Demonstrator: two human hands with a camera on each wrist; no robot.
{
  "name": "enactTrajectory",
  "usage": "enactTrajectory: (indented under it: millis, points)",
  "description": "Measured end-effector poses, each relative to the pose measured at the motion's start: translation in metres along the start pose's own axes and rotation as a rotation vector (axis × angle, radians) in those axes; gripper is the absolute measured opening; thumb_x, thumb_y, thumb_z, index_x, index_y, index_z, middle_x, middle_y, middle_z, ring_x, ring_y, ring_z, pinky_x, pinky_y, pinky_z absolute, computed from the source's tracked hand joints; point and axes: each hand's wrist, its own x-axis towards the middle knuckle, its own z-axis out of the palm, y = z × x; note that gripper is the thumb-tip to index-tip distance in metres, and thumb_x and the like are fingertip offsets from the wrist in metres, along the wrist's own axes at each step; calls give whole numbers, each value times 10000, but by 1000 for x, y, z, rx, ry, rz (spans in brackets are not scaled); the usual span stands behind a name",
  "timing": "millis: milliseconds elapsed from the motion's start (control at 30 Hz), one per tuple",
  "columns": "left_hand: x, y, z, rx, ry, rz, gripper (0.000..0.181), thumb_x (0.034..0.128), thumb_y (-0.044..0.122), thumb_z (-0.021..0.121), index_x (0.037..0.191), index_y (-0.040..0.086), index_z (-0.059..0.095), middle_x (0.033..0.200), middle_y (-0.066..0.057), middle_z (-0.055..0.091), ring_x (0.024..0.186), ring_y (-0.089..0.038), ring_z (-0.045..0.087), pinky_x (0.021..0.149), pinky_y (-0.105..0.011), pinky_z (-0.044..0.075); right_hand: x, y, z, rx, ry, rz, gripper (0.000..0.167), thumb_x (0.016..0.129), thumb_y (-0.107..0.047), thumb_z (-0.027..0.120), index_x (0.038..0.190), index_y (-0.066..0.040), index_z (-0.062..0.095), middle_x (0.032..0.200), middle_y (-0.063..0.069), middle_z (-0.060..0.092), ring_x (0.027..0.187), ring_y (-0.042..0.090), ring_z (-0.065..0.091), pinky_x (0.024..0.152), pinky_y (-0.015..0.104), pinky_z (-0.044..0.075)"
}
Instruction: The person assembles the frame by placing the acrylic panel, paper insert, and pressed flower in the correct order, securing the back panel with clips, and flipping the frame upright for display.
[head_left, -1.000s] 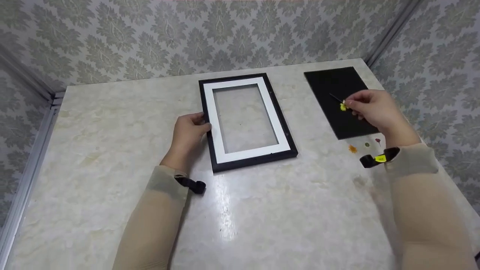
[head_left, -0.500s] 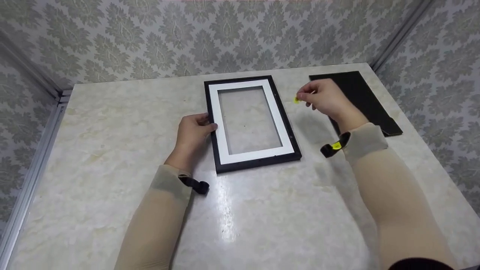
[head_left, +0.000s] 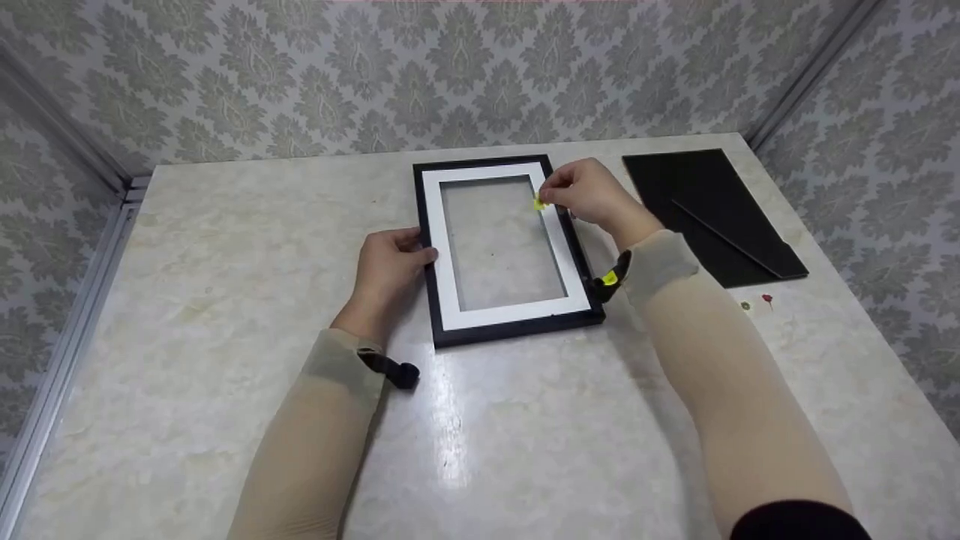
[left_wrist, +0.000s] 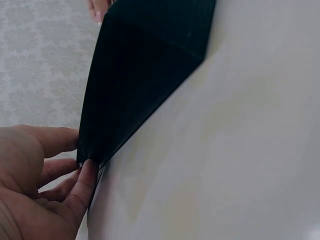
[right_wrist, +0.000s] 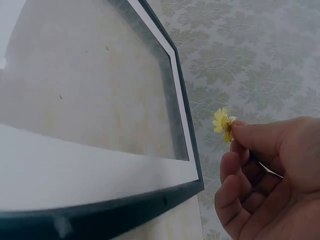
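Observation:
A black picture frame (head_left: 517, 331) with a white mat (head_left: 517, 313) lies on the table, its window see-through. My left hand (head_left: 386, 264) holds the frame's left side, thumb on top. The left wrist view has that hand (left_wrist: 47, 177) pinching the corner of the black frame side (left_wrist: 135, 75). Between the thumb and fingers of my right hand (head_left: 589, 193) is a small yellow flower (head_left: 539, 203), over the frame's right border in the head view. In the right wrist view the same flower (right_wrist: 221, 121) shows its petals, pinched at one edge.
To the right lies a black backing board (head_left: 705, 184) with a narrow stand leg (head_left: 727, 236). Nearer me are a small red flower (head_left: 767, 298) and a tiny greenish flower (head_left: 745, 305). Patterned walls (head_left: 465, 67) border the table's back and sides.
My right hand has carried the yellow flower leftward from above the black board to the frame's right border. My left hand keeps its hold on the frame.

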Motion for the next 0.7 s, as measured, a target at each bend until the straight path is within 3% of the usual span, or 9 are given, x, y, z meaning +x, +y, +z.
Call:
enactTrajectory:
  millis: [267, 567, 700]
  points:
    - [-1, 0, -1, -3, -7, -9, 535, 1032, 121, 791, 1522, -51, 665, 1451, -246, 758, 1373, -323, 715, 1198, -423, 569, 22, -1, 27, -133, -54, -25, 194, 1118, -167, 718, 1158, -10, 826, 1000, -5, 753, 832, 124, 612, 688, 222, 493]
    - [-2, 1, -1, 7, 11, -2, 520, 1028, 131, 788, 1507, -42, 683, 1420, -237, 777, 1346, -311, 734, 1178, -423, 583, 29, 0, 37, -264, -25, -46, 201, 1108, -165, 708, 1121, -22, 848, 1015, 51, 742, 870, 168, 592, 773, 297, 482]
    - [-3, 0, 0, 12, 13, 5, 499, 1024, 133, 784, 1489, -31, 704, 1380, -232, 792, 1293, -308, 738, 1145, -420, 588, 30, -1, 39, -309, -35, -25, 196, 1111, -173, 702, 1132, -41, 846, 1105, 94, 770, 920, 203, 613, 813, 332, 511]
